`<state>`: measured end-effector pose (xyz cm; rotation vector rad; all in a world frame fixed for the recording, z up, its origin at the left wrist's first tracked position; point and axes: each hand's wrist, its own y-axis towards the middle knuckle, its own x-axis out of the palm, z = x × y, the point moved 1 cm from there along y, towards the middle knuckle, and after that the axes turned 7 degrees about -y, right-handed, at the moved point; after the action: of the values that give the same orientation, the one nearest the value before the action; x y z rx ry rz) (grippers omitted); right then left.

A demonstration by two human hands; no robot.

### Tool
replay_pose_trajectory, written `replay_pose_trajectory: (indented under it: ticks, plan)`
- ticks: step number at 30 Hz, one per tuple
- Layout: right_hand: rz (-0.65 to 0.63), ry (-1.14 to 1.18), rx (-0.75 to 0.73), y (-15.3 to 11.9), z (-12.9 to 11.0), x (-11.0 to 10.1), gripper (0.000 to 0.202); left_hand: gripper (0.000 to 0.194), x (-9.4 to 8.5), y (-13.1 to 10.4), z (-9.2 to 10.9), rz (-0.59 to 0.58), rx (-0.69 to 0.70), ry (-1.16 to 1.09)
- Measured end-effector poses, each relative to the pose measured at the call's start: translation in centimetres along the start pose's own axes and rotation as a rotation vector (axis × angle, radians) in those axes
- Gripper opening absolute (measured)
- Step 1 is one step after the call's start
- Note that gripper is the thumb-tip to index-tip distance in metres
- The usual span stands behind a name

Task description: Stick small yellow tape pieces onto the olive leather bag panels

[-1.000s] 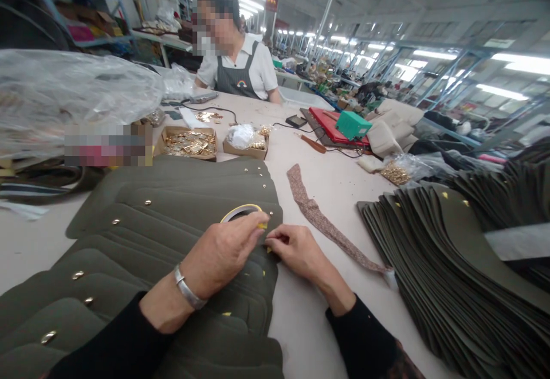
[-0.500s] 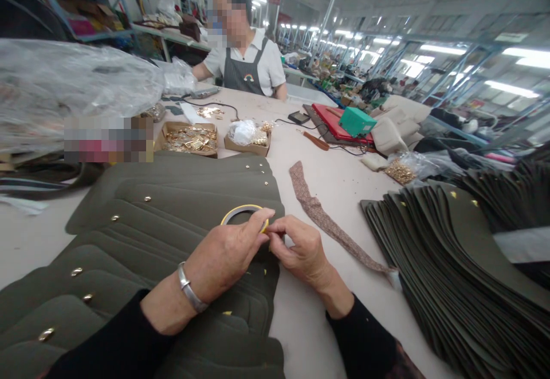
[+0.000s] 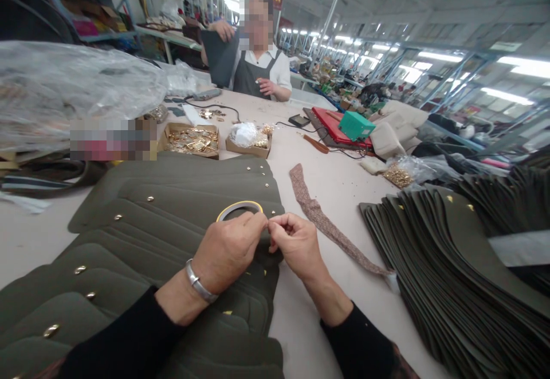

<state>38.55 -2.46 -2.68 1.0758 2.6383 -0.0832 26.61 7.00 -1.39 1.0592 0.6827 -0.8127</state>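
Two hands meet over dark green panels (image 3: 172,195), the left hand (image 3: 227,242) gripping a yellow-edged tape roll (image 3: 239,203), the right hand (image 3: 296,244) pinching beside its fingertips, apparently to part tape.

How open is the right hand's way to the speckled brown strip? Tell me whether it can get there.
Probably yes: the speckled brown strip lies close beside the right hand, with only tabletop between. That hand's fingers look pinched against the left hand, so may need freeing first.
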Motion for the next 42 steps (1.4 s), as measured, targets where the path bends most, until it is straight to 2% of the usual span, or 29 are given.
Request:
replay_pose_trajectory:
  ticks: [3, 5, 9, 12, 22, 24, 27, 29, 31, 33, 35, 38, 42]
  plan:
    - [0.043, 0.069, 0.122, 1.6, 1.0, -0.6, 0.017, 0.021, 0.0, -0.2, 0.5, 0.034, 0.020, 0.056]
    - [0.013, 0.069, 0.149, 2.7, 1.8, -1.3, 0.021, 0.016, 0.2, -0.2, 0.7, -0.056, -0.013, 0.128]
    - [-0.057, -0.044, 0.064, 3.8, 2.9, -2.2, 0.026, 0.013, 0.8, 0.0, 0.7, -0.326, -0.082, 0.221]
    - [-0.071, -0.172, 0.021, 3.7, 3.2, -2.1, 0.025, 0.013, 1.0, 0.1, 0.7, -0.389, -0.102, 0.228]
    - [0.018, -0.591, -0.334, 3.6, 2.1, -1.0, 0.014, 0.015, 0.8, 0.3, 0.9, -0.441, -0.131, 0.224]
    - [0.011, -0.642, -0.337, 3.7, 2.1, -1.1, 0.012, 0.015, 0.8, 0.2, 0.9, -0.434, -0.128, 0.226]
    - [0.073, -0.589, -0.287, 3.8, 2.3, -2.0, 0.029, 0.015, 0.8, 0.2, 0.8, -0.417, -0.126, 0.241]
    - [0.107, -0.528, -0.329, 3.8, 2.4, -2.8, 0.023, 0.015, 0.8, 0.1, 0.7, -0.403, -0.123, 0.250]
    - [0.074, -0.557, -0.465, 3.6, 2.5, -3.3, 0.013, 0.015, 0.9, 0.1, 0.7, -0.389, -0.114, 0.254]
    - [-0.012, -0.663, -0.613, 3.4, 2.5, -3.3, 0.015, 0.016, 0.9, 0.0, 0.6, -0.371, -0.103, 0.254]
    - [-0.084, -0.750, -0.685, 3.3, 2.6, -2.9, 0.017, 0.017, 1.0, -0.1, 0.5, -0.358, -0.095, 0.255]
    - [-0.077, -0.798, -0.604, 3.4, 2.6, -1.9, 0.016, 0.015, 1.0, -0.1, 0.4, -0.360, -0.084, 0.260]
    - [-0.021, -0.739, -0.281, 4.0, 2.3, -0.8, 0.014, 0.014, 0.8, 0.1, 0.5, -0.369, -0.075, 0.257]
